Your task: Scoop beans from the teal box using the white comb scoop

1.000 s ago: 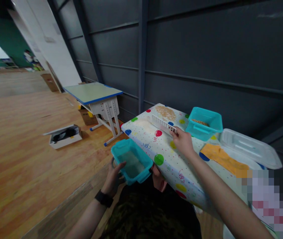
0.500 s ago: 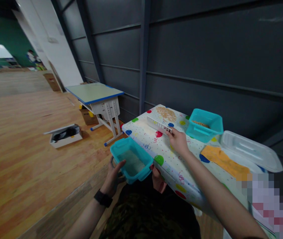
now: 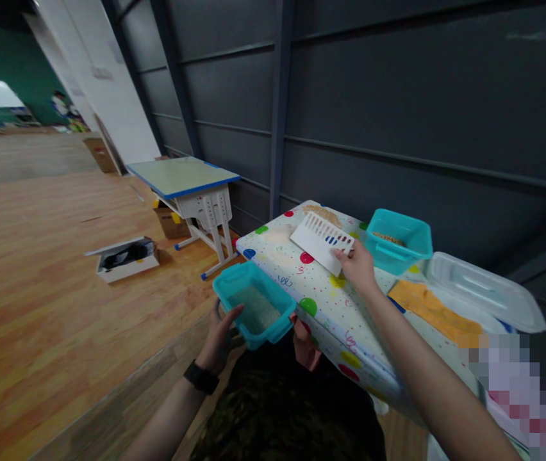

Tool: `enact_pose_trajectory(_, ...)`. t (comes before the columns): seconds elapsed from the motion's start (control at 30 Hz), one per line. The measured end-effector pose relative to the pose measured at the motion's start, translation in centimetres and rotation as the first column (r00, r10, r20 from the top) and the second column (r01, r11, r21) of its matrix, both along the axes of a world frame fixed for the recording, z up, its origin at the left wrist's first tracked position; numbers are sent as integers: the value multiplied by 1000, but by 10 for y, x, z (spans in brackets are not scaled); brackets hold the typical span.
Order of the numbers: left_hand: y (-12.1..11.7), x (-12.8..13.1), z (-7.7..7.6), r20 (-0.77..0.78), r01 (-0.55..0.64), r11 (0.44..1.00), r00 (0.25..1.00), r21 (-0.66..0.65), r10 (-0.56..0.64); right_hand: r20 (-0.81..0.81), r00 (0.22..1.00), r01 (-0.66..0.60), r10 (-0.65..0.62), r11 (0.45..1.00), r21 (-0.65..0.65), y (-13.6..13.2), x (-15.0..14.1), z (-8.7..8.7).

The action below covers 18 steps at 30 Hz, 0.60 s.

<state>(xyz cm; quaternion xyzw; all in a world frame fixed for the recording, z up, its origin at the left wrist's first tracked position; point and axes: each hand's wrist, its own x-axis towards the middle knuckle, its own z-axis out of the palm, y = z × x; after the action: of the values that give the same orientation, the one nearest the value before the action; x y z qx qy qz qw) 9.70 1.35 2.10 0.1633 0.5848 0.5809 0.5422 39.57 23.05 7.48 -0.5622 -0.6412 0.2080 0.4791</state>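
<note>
I have grip of right hand (image 3: 359, 264) clamped on right end of slotted white plate (image 3: 315, 248), tilted over bench (image 3: 295, 282), long axis roughly along near edge. Loose grain (image 3: 325, 212) lies just beyond, toward far left corner, right hand nearer. Grip of left hand (image 3: 221, 336) clasps tub (image 3: 263, 288) off near edge, by left corner. Second tub (image 3: 393, 261) crowds right hand's far side; lid (image 3: 487, 288), orange cloth (image 3: 427, 304) farther right.

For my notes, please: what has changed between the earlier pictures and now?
The right hand has turned the white slotted piece: nearly edge-on before, it now shows its broad face and hides part of the grain pile. Nothing was grasped or released. The left hand holds the teal box as before.
</note>
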Motion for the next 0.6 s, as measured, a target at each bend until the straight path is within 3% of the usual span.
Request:
enact_pose_trajectory(0.13, 2, 0, -3, -12, -25, 1000, 1000, -19, 25, -264, 965, -26, -2, 994, -103, 7, 12, -8)
enact_pose_trajectory(0.23, 3, 0, -8, -1, -15, 1000, 1000, -7, 15, -369, 929, -75, -14, 971, -228, 2, 12, -10)
enact_pose_trajectory(0.4, 4, 0, -10, 9, -30, 1000, 1000, -3, 30, -335, 941, -87, -38, 933, -349, -6, 9, -4)
enact_pose_trajectory(0.6, 2, 1, -6, 16, -26, 1000, 1000, -14, 26, -353, 934, -54, -58, 953, -297, -2, 17, -2)
